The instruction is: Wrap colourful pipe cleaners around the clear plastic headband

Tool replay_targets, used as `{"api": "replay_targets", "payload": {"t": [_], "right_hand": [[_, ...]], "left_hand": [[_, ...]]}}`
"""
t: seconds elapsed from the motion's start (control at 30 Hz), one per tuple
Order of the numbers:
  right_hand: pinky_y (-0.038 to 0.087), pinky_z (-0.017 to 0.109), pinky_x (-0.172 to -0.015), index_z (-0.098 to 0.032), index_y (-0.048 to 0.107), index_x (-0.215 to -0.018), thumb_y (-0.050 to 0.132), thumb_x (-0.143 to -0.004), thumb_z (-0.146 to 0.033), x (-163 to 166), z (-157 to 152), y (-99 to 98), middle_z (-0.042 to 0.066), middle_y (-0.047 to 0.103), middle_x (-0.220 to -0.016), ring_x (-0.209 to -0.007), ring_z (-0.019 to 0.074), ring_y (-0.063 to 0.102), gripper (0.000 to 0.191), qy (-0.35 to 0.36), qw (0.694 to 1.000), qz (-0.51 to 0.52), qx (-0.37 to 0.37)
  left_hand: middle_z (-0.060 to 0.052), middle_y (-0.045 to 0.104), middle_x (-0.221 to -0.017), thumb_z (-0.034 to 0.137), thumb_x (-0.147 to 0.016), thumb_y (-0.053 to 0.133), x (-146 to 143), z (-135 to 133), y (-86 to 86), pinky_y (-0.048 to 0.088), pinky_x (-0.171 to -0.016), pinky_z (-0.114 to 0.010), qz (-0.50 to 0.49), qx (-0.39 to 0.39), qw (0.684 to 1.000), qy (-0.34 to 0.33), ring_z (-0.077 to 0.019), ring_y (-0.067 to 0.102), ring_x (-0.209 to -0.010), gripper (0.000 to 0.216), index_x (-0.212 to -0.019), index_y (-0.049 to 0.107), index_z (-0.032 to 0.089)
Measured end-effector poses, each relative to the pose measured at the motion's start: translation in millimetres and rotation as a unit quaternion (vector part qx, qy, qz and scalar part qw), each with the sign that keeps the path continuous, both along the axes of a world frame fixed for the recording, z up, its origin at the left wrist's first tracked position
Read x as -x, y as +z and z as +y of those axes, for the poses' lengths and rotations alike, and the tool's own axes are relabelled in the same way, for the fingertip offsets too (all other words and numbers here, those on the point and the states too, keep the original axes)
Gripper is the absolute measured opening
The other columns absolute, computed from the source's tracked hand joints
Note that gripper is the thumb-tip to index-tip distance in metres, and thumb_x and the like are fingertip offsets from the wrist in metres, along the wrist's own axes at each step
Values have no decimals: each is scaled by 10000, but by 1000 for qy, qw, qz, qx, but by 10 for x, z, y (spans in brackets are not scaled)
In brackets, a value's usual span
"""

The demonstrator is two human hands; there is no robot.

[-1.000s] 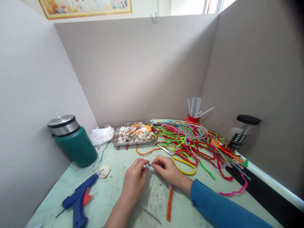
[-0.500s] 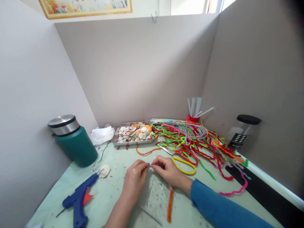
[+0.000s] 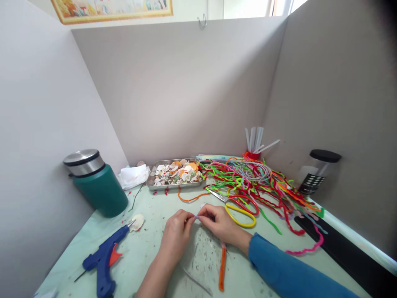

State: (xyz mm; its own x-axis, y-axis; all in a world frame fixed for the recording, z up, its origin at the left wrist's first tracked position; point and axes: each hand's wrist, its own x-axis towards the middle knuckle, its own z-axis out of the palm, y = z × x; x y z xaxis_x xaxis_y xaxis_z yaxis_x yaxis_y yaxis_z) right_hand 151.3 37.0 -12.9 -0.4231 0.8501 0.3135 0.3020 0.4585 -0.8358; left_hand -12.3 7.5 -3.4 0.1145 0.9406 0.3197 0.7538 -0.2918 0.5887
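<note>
My left hand (image 3: pixel 177 231) and my right hand (image 3: pixel 221 223) meet over the middle of the table, fingertips pinched close together. Between them shows a short bit of purple pipe cleaner (image 3: pixel 196 217), gripped from both sides; most of it is hidden by the fingers. Below my right hand an orange pipe cleaner piece (image 3: pixel 222 269) lies on the cloth, its upper end near the wrist. A thin grey strip (image 3: pixel 197 281) rests between my forearms. Just beyond my right hand are scissors (image 3: pixel 240 211) with one red and one yellow handle.
A blue glue gun (image 3: pixel 104 258) lies at left, its nozzle on a shell (image 3: pixel 138 222). Behind it stands a green bottle (image 3: pixel 101 190). At the back are a metal tray (image 3: pixel 173 187) of shells and buttons, tangled pipe cleaners (image 3: pixel 248 174), glue sticks (image 3: pixel 254 138) and a black-lidded jar (image 3: pixel 316 174).
Almost nothing differs. Both hands keep the same pinch on the purple piece, and the whole view has shifted very slightly.
</note>
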Motion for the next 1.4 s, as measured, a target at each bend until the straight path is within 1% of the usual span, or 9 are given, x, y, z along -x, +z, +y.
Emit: {"api": "replay_targets", "payload": {"t": [0.2, 0.37, 0.53, 0.6, 0.7, 0.77, 0.83, 1.03, 1.4], "right_hand": [[379, 199, -502, -171, 604, -767, 508, -809, -247, -14, -12, 34, -7, 577, -653, -592, 113, 515, 130, -2, 1000, -14, -6], [385, 205, -494, -178, 615, -770, 508, -806, -255, -15, -19, 60, -3, 576, -650, -604, 122, 520, 136, 1, 1000, -17, -13], [388, 205, -512, -168, 613, -767, 515, -806, -255, -5, -8, 27, -1, 580, -652, -605, 119, 512, 137, 4, 1000, -8, -15], [382, 202, -516, -166, 611, -776, 513, -810, -249, -4, -2, 7, -3, 582, -651, -596, 113, 506, 134, 5, 1000, -3, -12], [375, 201, -529, -164, 609, -783, 511, -814, -239, -2, 7, -16, -6, 588, -658, -595, 109, 509, 127, 8, 1000, 1, -10], [374, 203, -540, -162, 609, -781, 516, -812, -233, 2, 13, -27, -5, 594, -665, -603, 110, 516, 121, 10, 1000, -1, -12], [373, 205, -544, -161, 609, -780, 520, -809, -228, 6, 16, -35, -3, 597, -674, -609, 112, 520, 115, 10, 1000, -5, -16], [372, 208, -545, -160, 607, -771, 520, -808, -222, 4, 8, -37, -2, 599, -670, -609, 114, 525, 113, 11, 1000, -9, -18], [362, 205, -533, -165, 603, -775, 514, -809, -224, 0, 10, -27, -5, 589, -665, -600, 110, 514, 112, 5, 1000, -21, -13]], "left_hand": [[-49, 628, -727, 268, -820, 423, 0, 15, -29, 370, -639, -250, -18, 31, 999, 7, -167, 556, -689, 239, -739, 627, 174], [-32, 636, -684, 298, -804, 429, -1, 33, -35, 341, -588, -232, -60, 87, 994, 12, -158, 542, -643, 251, -704, 623, 173], [-18, 605, -630, 320, -810, 408, 7, 31, -22, 327, -566, -225, -77, 118, 990, -6, -153, 517, -620, 290, -660, 602, 167], [-15, 597, -635, 311, -806, 417, 21, 27, -24, 331, -558, -218, -84, 115, 990, -21, -147, 507, -616, 264, -684, 600, 165], [-14, 602, -685, 215, -771, 451, 46, 24, -37, 347, -580, -210, -73, 89, 993, -40, -142, 512, -641, 163, -755, 607, 169], [-15, 605, -710, 149, -740, 460, 58, 24, -47, 356, -611, -212, -47, 66, 996, -37, -142, 522, -667, 156, -760, 612, 177], [-17, 607, -721, 129, -730, 467, 61, 25, -53, 359, -629, -217, -21, 46, 998, -27, -144, 528, -683, 159, -736, 616, 184], [-16, 622, -723, 178, -745, 510, 52, 22, -40, 365, -624, -217, 15, 20, 1000, -16, -143, 545, -670, 128, -714, 633, 197], [-23, 663, -748, 239, -769, 523, 51, 17, -19, 383, -633, -211, 10, 27, 1000, -4, -147, 574, -687, 162, -749, 680, 208]]}}
